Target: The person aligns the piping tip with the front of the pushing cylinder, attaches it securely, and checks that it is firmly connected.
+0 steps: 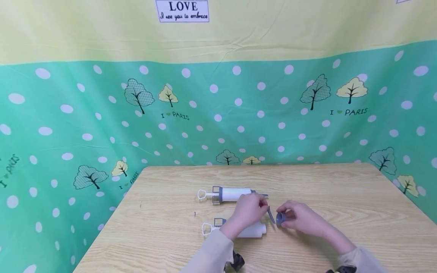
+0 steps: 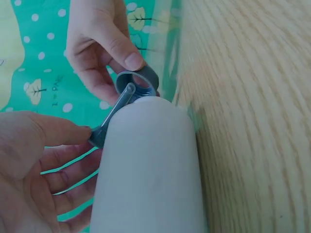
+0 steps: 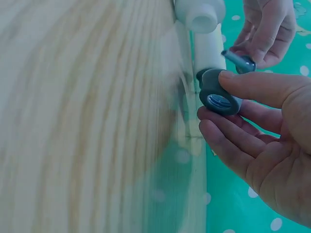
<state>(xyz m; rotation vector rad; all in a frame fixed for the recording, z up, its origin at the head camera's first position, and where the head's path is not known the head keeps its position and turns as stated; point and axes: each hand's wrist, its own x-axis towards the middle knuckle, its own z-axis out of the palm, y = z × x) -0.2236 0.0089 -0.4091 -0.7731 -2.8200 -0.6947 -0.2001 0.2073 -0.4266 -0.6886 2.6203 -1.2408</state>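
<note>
One grey nozzle (image 1: 271, 215), pinched in the left hand (image 1: 250, 209), slanted down the head view's lower centre, tip just left of the ring (image 1: 280, 218) the right hand (image 1: 304, 220) gripped.

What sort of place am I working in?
Probably an indoor tabletop workspace screened off with fabric: a wood-grain table, a creased tree-print cloth behind it and along both sides, and white syringe-like tools lying on the tabletop.

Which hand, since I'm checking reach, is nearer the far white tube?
Left. The left hand is this side of the far white tube, overlapping its right end in the head view; the right hand is farther off, to the right.
</note>
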